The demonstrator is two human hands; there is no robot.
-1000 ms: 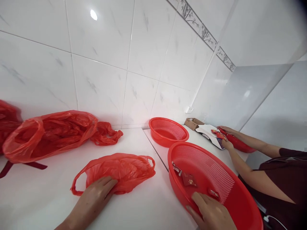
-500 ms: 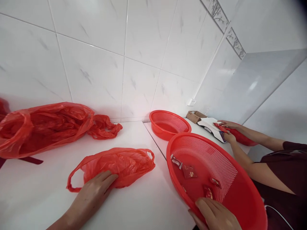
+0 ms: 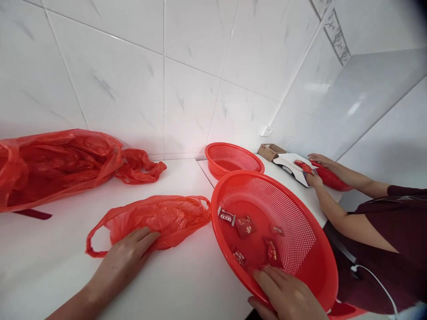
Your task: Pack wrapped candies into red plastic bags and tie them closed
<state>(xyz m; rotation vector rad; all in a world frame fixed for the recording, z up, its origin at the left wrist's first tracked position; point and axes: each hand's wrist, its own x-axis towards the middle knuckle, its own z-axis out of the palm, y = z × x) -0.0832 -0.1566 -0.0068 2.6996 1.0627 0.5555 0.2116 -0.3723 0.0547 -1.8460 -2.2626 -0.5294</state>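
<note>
My left hand is closed on the near edge of a red plastic bag, its fingertips on the film and its thumb hidden. The bag lies crumpled on the white table, a loop handle at either end. My right hand grips the near rim of a red perforated plastic basket, fingers inside and thumb outside. The basket is tilted, and its left rim is close to the bag's right handle. Several small wrapped snacks lie in it, among them a dark red square packet and a patterned packet.
Another red basket stands by the tiled wall. A large red plastic bag with more bags lies at the left. At the right, a co-worker's hands hold red packets near a white scale, beside a cardboard box.
The tilted basket has come left, closer to the bag, in my right hand. More packets show inside it. My left hand stays on the bag while the view shifts downward.
</note>
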